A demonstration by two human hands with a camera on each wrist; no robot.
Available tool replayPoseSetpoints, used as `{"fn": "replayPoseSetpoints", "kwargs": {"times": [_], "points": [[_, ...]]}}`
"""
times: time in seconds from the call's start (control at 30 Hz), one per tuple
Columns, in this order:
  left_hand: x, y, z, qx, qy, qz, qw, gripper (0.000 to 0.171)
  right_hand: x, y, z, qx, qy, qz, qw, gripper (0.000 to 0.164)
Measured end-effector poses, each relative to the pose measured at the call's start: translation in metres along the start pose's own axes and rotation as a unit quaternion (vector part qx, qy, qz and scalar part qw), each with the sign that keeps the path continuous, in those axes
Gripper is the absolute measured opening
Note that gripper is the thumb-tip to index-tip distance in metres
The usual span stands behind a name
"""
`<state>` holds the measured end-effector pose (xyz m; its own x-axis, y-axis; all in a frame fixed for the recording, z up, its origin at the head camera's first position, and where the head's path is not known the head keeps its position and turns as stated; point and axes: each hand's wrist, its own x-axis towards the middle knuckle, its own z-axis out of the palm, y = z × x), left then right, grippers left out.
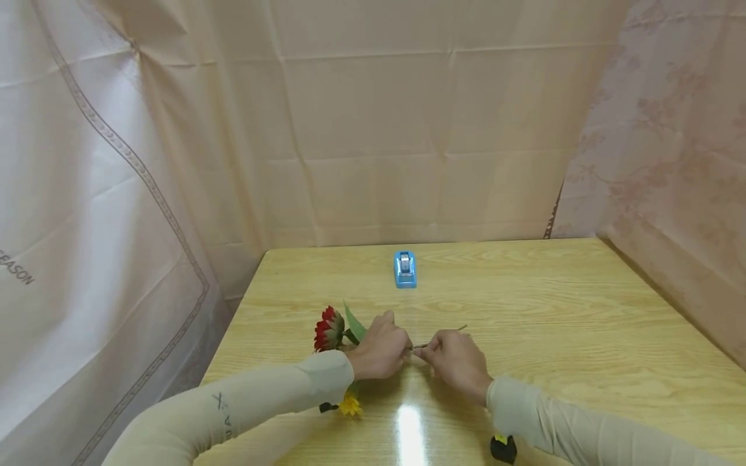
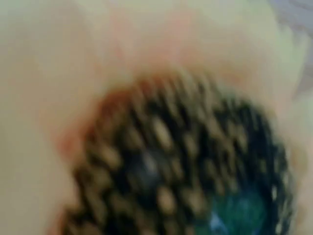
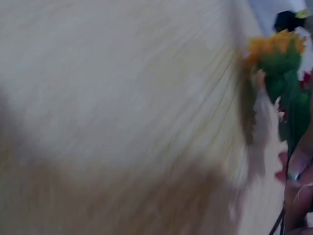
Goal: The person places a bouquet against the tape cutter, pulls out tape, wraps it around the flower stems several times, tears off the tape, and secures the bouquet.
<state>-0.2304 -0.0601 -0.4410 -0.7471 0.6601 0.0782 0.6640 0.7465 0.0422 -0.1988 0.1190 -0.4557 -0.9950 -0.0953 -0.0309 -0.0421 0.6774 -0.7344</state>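
Observation:
Artificial flowers lie under and along my left hand [image 1: 381, 348], whose fingers grip their stems near the table's middle. A red flower [image 1: 329, 330] and a green leaf [image 1: 354, 323] stick out beyond that hand, and a yellow flower [image 1: 350, 405] hangs below the sleeve. Just to its right, my right hand [image 1: 457, 359] pinches the thin stems [image 1: 421, 346], one end poking out past its knuckles. In the right wrist view the yellow flower [image 3: 276, 49] stands above gripping fingers [image 3: 298, 188]. A blurred dark speckled flower centre [image 2: 186, 156] fills the left wrist view.
A blue tape dispenser [image 1: 405, 270] stands on the wooden table [image 1: 553, 304] toward the far edge, beyond both hands. Cloth curtains [image 1: 361, 129] hang behind the table and on both sides.

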Motion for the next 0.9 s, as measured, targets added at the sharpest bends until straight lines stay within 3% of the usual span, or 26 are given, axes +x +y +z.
{"fn": "replayPoseSetpoints", "kwargs": {"times": [0.17,0.23,0.33,0.47,0.57,0.7,0.8,0.9], "points": [[0.0,0.0,-0.001,0.018,0.001,0.007,0.9998,0.011,0.004,0.006,-0.003,-0.089,0.05,-0.082,0.991,0.033],[0.0,0.001,-0.001,0.02,0.001,0.008,0.9998,0.011,0.006,0.008,-0.004,-0.135,0.056,-0.123,0.982,0.034],[-0.001,0.001,0.0,0.026,0.008,0.011,0.9996,0.011,0.009,0.011,-0.005,-0.199,0.063,-0.197,0.958,0.025],[-0.001,0.002,0.0,0.04,0.019,0.018,0.9989,0.01,0.015,0.016,-0.008,-0.209,0.033,-0.26,0.942,0.017],[-0.001,0.002,0.0,0.027,0.019,0.02,0.9993,0.008,0.02,0.017,-0.01,-0.174,-0.033,-0.26,0.949,0.014],[-0.002,0.001,0.003,0.004,0.016,0.026,0.9995,0.016,0.023,0.019,-0.013,-0.104,-0.123,-0.225,0.961,0.015],[-0.002,0.001,0.004,0.011,0.018,0.038,0.9991,0.018,0.023,0.02,-0.015,-0.079,-0.146,-0.214,0.963,0.017],[-0.003,0.001,0.003,0.022,0.014,0.048,0.9985,0.015,0.022,0.022,-0.015,-0.075,-0.141,-0.221,0.962,0.018]]}}
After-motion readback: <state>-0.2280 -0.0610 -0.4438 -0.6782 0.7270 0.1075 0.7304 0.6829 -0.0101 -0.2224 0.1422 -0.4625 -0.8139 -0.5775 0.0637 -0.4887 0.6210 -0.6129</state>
